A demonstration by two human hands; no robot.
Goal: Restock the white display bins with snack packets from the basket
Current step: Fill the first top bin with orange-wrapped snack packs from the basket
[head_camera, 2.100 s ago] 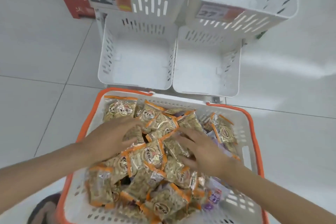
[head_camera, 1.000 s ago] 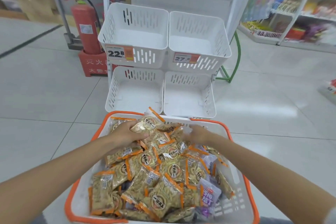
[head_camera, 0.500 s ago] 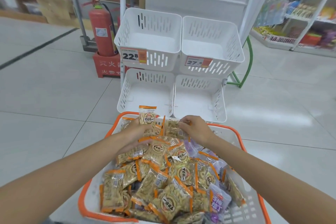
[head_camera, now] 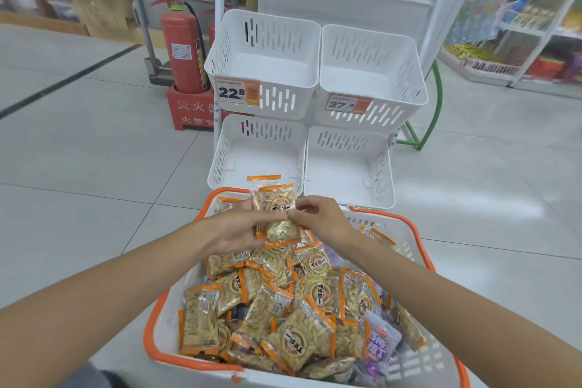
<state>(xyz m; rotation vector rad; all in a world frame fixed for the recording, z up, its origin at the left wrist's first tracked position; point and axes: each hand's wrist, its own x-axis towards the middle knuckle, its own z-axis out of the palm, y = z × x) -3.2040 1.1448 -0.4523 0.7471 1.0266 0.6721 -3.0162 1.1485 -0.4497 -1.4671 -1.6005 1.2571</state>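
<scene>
A white basket with an orange rim point(head_camera: 419, 239) sits in front of me, full of several orange-edged snack packets point(head_camera: 299, 318) and a few purple ones point(head_camera: 379, 345). My left hand point(head_camera: 233, 230) holds a small stack of snack packets point(head_camera: 275, 208) upright above the basket's far end. My right hand point(head_camera: 321, 220) pinches the same stack from the right. Beyond stand white display bins: the lower left bin point(head_camera: 220, 151), lower right bin point(head_camera: 384, 167), upper left bin point(head_camera: 283, 31) and upper right bin point(head_camera: 412, 72). All look bare inside.
Price tags reading 22.8 point(head_camera: 236, 93) and 27.6 point(head_camera: 346, 104) hang on the upper bins. A red fire extinguisher point(head_camera: 182, 50) on a red stand is left of the rack. A green frame point(head_camera: 431, 116) and stocked shelves point(head_camera: 519, 35) lie to the right. Grey tiled floor surrounds.
Both hands gathered packets from the heap and lifted a stack above the basket's far end. The view has tilted up from the basket to show the whole rack.
</scene>
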